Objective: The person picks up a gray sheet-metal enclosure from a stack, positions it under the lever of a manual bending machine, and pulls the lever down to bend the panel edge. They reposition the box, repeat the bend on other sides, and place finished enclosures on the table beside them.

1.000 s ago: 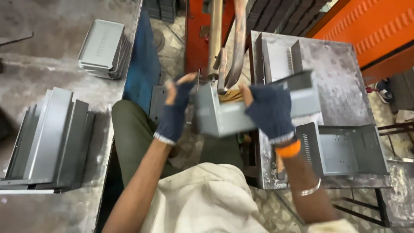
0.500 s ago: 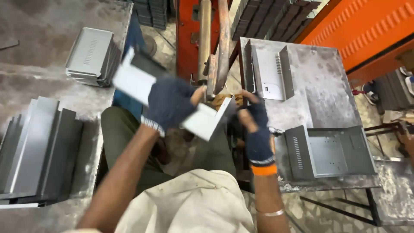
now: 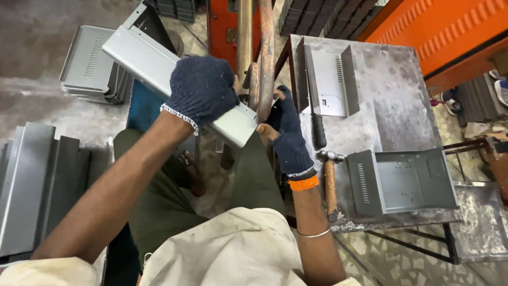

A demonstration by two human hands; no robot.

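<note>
left hand in a dark blue knit glove is clamped over the long folded grey sheet-metal panel, fingers wrapped right round its lower half. most of the panel runs out from the grip toward ten o'clock, tilted, with only a short end poking out at four o'clock. right hand, same dark glove with an orange cuff, sits at that short end's four o'clock side, fingertips touching the panel's corner; whether it truly grips there i cannot tell, the fingers are half hidden. just above, at twelve o'clock, two rusty vertical steel bars stand against the panel's end. at three o'clock, the worn steel work table carries a wooden-handled hammer, a grey u-shaped metal bracket and a grey vented box panel. stacked grey panels lean at nine o'clock.
</note>
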